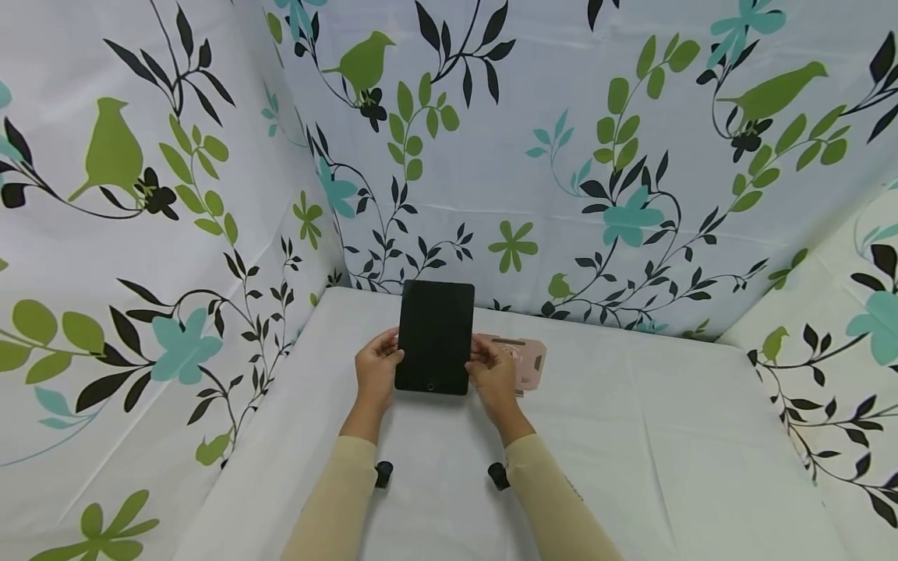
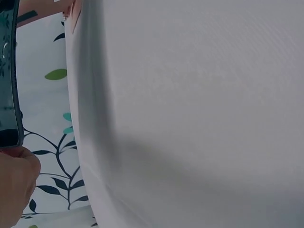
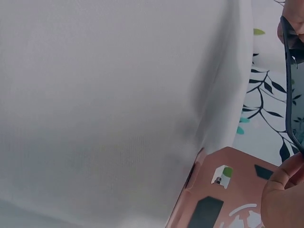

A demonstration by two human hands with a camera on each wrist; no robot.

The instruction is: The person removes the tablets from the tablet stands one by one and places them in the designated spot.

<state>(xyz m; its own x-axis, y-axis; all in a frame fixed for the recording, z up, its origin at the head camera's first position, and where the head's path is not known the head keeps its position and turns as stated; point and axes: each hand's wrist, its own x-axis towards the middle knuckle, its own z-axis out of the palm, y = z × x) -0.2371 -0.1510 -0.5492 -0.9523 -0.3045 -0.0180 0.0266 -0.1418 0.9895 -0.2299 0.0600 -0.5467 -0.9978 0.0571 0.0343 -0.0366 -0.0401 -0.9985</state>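
Observation:
A black tablet (image 1: 435, 336) with a dark screen is held upright-tilted above the white table (image 1: 631, 436). My left hand (image 1: 377, 369) grips its left edge and my right hand (image 1: 493, 372) grips its right edge, thumbs on the front. Behind the right hand a pink tablet case (image 1: 528, 364) lies flat on the table. In the left wrist view the tablet's edge (image 2: 10, 80) shows at the far left above my fingers (image 2: 16, 180). The right wrist view shows the tablet's edge (image 3: 293, 95) and the pink case (image 3: 223, 194) with its cut-outs below it.
White cloth walls printed with green birds, teal flowers and black vines (image 1: 561, 156) close in the table on the left, back and right. Beige sleeves (image 1: 337, 499) cover both forearms.

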